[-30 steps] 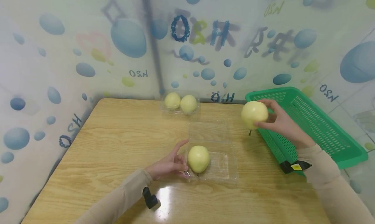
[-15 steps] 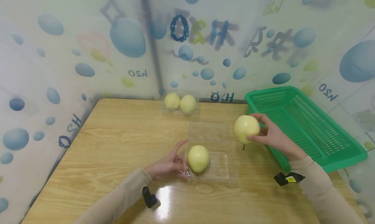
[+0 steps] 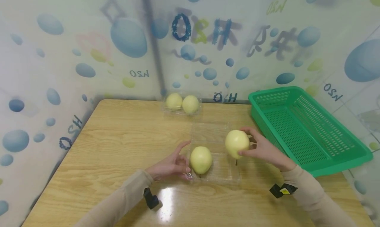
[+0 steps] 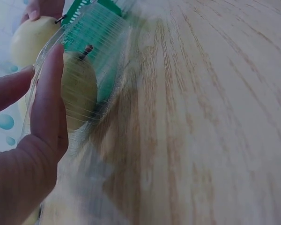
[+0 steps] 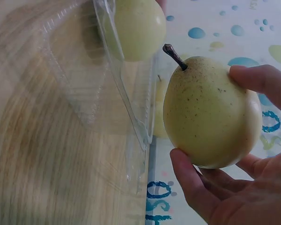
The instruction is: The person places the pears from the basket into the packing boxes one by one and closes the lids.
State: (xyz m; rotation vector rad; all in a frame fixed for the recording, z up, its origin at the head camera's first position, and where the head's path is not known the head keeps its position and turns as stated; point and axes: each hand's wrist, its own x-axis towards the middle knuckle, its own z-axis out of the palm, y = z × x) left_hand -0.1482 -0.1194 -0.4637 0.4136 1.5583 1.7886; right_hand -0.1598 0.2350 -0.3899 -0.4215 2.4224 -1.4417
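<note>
My right hand (image 3: 261, 151) grips a pale yellow pear (image 3: 237, 144) by its side, its dark stem pointing down. That pear (image 5: 210, 112) hangs above the right half of an opened clear plastic clamshell box (image 3: 227, 167). In the box's left half sits another pear (image 3: 201, 160); its stem shows through the wall in the left wrist view. My left hand (image 3: 170, 166) holds the box's left rim, thumb at the edge and index finger stretched along the side. The box's lid (image 3: 207, 131) lies folded back, away from me.
A second clear box (image 3: 182, 112) with two pears (image 3: 190, 105) stands at the table's back edge by the patterned wall. A green perforated basket (image 3: 297, 134) stands at the right. All this is on a wooden table (image 3: 127, 128).
My right hand has carried its pear from beside the green basket leftward and nearer to me, over the opened box. My left hand has stayed at the box's left rim.
</note>
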